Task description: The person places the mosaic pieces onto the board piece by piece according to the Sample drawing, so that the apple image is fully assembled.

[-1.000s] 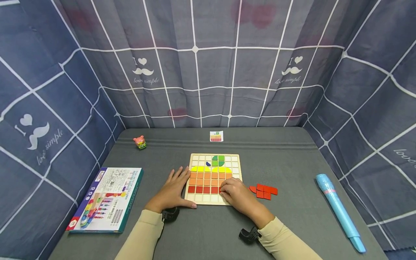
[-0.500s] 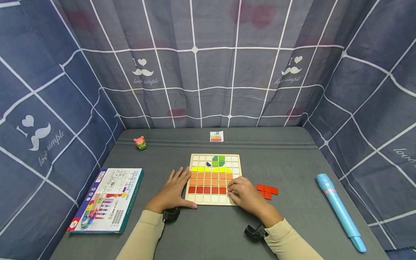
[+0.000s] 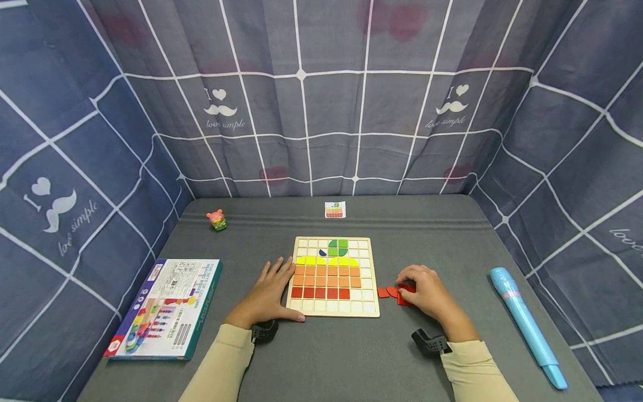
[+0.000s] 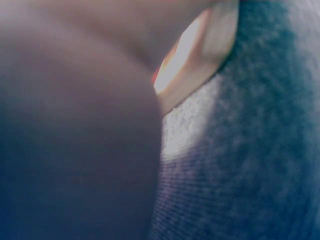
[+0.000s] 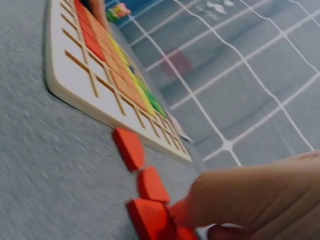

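Observation:
A wooden grid board lies mid-table, holding green, yellow, orange and red tiles and a small blue piece. The left hand rests with spread fingers along the board's left edge, its thumb by the near corner. In the left wrist view, blurred skin hides most of the board. Right of the board, the right hand pinches at the loose red tiles with bent fingers and thumb; in the right wrist view its fingertips meet a red tile. Another red tile lies close to the board's edge. Fingers partly cover the pile.
A small picture card lies behind the board. A pink-and-green toy figure stands at the back left. A flat box lies on the left, and a light blue tube on the right. Grid-patterned curtains surround the grey table.
The right hand has moved from the board to the loose red tiles on the right. The red row on the board gained a tile at its right end. The left hand stays put.

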A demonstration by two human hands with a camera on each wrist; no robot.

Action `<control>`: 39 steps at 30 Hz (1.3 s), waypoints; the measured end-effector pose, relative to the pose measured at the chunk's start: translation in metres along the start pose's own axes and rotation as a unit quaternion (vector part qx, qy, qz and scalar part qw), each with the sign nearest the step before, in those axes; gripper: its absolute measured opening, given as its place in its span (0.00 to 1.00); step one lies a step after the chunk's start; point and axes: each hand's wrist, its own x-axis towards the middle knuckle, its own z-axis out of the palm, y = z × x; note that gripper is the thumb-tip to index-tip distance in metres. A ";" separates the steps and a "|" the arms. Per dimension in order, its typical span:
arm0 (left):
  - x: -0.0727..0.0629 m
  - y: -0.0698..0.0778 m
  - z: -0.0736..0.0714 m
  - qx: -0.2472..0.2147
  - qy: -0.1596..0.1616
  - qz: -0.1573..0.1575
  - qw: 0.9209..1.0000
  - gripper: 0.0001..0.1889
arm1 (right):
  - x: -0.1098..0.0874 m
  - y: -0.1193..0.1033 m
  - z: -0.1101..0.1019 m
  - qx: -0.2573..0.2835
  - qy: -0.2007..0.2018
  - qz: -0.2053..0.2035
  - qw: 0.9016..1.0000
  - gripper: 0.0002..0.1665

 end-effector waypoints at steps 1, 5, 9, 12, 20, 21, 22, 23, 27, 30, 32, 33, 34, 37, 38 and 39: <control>0.000 0.000 0.000 0.000 0.001 0.001 1.000 0.76 | -0.001 0.002 -0.002 0.001 -0.009 0.004 1.000 0.14; 0.000 0.001 -0.001 0.001 0.004 0.005 1.000 0.76 | -0.002 0.003 -0.003 -0.006 -0.024 0.003 1.000 0.13; 0.000 0.002 -0.002 -0.001 0.004 0.002 1.000 0.75 | -0.001 0.002 -0.002 -0.025 -0.030 -0.003 0.999 0.12; 0.000 0.002 -0.002 -0.002 0.004 0.002 1.000 0.75 | -0.001 0.001 -0.001 -0.025 -0.023 0.001 0.999 0.12; 0.001 0.003 -0.002 -0.004 -0.003 -0.002 1.000 0.76 | 0.005 -0.011 0.010 -0.009 0.045 -0.027 0.999 0.11; 0.001 0.003 -0.002 -0.004 -0.002 -0.002 1.000 0.76 | 0.006 -0.014 0.013 -0.005 0.047 -0.037 0.998 0.11; 0.001 0.003 -0.002 -0.004 -0.002 -0.003 1.000 0.76 | 0.008 -0.018 0.016 -0.001 0.047 -0.048 0.998 0.11; 0.001 0.003 -0.002 -0.005 -0.001 -0.003 1.000 0.76 | 0.010 -0.021 0.019 0.002 0.046 -0.061 0.997 0.11; 0.001 0.002 -0.003 -0.006 0.001 -0.001 1.000 0.76 | 0.018 -0.037 0.033 0.031 0.041 -0.115 0.992 0.12; 0.001 0.001 -0.004 -0.002 0.000 0.002 1.000 0.75 | 0.023 -0.047 0.043 0.058 0.027 -0.151 0.986 0.12; 0.001 0.001 -0.004 -0.002 -0.002 0.003 1.000 0.75 | 0.026 -0.052 0.050 0.069 0.013 -0.173 0.982 0.11; 0.001 0.001 -0.004 -0.002 -0.002 0.003 1.000 0.75 | 0.028 -0.054 0.054 0.072 0.006 -0.182 0.981 0.10; 0.001 0.001 -0.004 -0.002 -0.002 0.005 1.000 0.75 | 0.028 -0.055 0.056 0.072 0.001 -0.190 0.979 0.10; 0.001 0.001 -0.003 0.000 -0.004 0.004 1.000 0.75 | 0.029 -0.058 0.062 0.071 -0.007 -0.204 0.976 0.10; 0.001 0.001 -0.003 0.000 -0.004 0.003 1.000 0.75 | 0.029 -0.058 0.063 0.068 -0.007 -0.206 0.976 0.10; 0.001 0.001 -0.003 0.000 -0.003 0.003 1.000 0.75 | 0.029 -0.058 0.064 0.066 -0.005 -0.208 0.976 0.10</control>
